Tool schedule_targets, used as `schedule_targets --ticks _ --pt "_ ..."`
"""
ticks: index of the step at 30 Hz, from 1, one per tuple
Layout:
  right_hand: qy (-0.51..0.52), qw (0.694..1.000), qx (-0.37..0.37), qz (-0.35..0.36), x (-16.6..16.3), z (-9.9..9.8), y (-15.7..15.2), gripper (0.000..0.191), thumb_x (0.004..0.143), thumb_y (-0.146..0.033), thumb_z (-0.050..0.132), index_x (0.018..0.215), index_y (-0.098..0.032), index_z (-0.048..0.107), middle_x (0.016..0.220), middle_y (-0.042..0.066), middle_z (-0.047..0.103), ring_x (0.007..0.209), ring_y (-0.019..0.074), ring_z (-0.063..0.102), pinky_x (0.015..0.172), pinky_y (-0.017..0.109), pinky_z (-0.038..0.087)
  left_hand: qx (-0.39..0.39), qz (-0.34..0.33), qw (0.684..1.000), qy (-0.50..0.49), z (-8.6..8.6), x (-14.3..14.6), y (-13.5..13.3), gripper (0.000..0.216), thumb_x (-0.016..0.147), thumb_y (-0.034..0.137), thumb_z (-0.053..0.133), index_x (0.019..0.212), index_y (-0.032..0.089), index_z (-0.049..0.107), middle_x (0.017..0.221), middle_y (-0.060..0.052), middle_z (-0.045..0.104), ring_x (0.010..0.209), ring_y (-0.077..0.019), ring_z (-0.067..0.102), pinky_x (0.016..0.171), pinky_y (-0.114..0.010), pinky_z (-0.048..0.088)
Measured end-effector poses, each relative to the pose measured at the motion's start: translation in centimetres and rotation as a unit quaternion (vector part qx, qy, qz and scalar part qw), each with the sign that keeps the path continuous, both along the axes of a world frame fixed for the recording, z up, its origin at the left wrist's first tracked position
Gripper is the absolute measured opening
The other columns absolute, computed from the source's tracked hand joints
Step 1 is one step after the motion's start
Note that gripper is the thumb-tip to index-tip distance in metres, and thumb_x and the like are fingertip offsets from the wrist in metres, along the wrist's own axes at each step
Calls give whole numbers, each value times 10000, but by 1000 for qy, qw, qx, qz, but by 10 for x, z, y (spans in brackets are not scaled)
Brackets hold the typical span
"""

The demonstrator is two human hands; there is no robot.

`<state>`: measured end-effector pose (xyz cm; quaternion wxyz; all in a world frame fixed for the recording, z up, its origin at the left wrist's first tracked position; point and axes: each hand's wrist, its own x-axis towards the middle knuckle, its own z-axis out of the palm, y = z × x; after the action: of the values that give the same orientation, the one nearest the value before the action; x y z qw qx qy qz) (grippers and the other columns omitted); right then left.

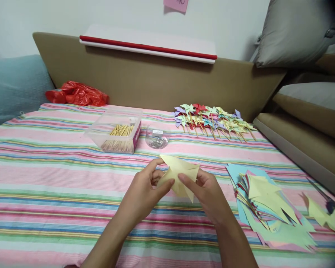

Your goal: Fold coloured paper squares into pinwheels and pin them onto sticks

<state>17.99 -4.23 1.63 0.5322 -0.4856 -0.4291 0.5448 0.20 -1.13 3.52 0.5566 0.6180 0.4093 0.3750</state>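
Note:
Both hands hold one pale yellow paper pinwheel (181, 167) above the striped cloth, its cut corners partly folded in. My left hand (149, 182) grips its left side, thumb on the front and fingers behind. On the right side my right hand (205, 188) pinches it, the thumb pressed near the centre. Fingertips behind the paper are hidden. Beyond the hands stand a clear plastic tub (114, 141) of wooden sticks (121, 136) and a small round clear container (158, 136) with tiny metallic pieces inside.
Finished pinwheels on sticks (212, 121) lie at the back right. Stacked cut coloured paper (268, 201) lies at right, beside loose yellow paper (321, 214) and dark scissors (331, 203). A red plastic bag (78, 93) sits at back left. Cushions (309, 137) border the right side.

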Motion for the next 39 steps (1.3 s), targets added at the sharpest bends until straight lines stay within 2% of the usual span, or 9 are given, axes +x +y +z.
schedule_targets --ticks 9,11,14,16,18,21,27,35,39 --pt "-68 997 22 8 1 1 2 386 837 -450 733 1154 -230 726 1051 73 761 875 246 712 721 341 567 5 2 1000 9 1 0 -1 353 870 313 672 1204 232 590 702 24 648 669 -179 613 588 -255 396" --pt "-70 997 28 -17 -3 0 3 372 824 -439 747 1127 -224 737 1044 75 763 877 249 709 715 341 563 4 13 1000 1 2 1 0 360 869 318 682 1208 234 593 692 30 650 673 -174 627 600 -253 422" --pt "26 994 14 -106 -16 1 6 381 784 -440 780 1075 -197 747 978 77 776 827 249 707 628 321 544 -44 51 994 -86 3 6 2 446 805 321 761 1209 230 598 851 -13 715 810 -195 691 713 -279 512" --pt "120 981 14 -151 -28 2 8 388 776 -425 788 1083 -192 746 991 74 779 836 242 709 630 316 542 -75 66 986 -136 4 10 2 444 738 311 824 1125 212 630 978 -54 724 920 -219 700 805 -310 544" --pt "186 970 25 -157 -38 4 8 369 793 -395 780 1101 -196 746 1048 70 775 928 242 710 735 331 560 -86 52 983 -151 4 14 1 370 723 308 840 1027 195 664 1010 -71 722 957 -226 693 845 -320 548" --pt "221 963 39 -150 -48 5 7 318 819 -366 762 1094 -205 754 1049 59 778 1040 249 696 873 355 551 -79 31 984 -157 5 19 -3 244 797 331 784 983 199 698 994 -57 728 957 -210 679 831 -289 537" --pt "217 964 41 -149 -56 2 4 332 808 -354 772 1108 -213 750 1098 61 770 1055 270 694 876 387 558 -61 108 979 -161 5 23 -9 173 838 367 746 821 201 700 781 6 688 746 -142 623 685 -225 499" --pt "193 970 29 -145 -58 -1 6 316 819 -382 747 1087 -216 718 1087 57 760 1038 269 688 832 376 560 -74 128 971 -188 1 24 -7 227 825 396 753 827 181 681 783 -16 705 743 -154 626 677 -235 493" --pt "115 969 91 -196 -48 -5 6 255 909 -386 631 1133 -266 604 1115 39 693 999 218 672 853 376 550 -93 179 955 -219 0 20 -2 245 808 394 773 814 173 669 768 6 678 706 -120 596 651 -206 474"
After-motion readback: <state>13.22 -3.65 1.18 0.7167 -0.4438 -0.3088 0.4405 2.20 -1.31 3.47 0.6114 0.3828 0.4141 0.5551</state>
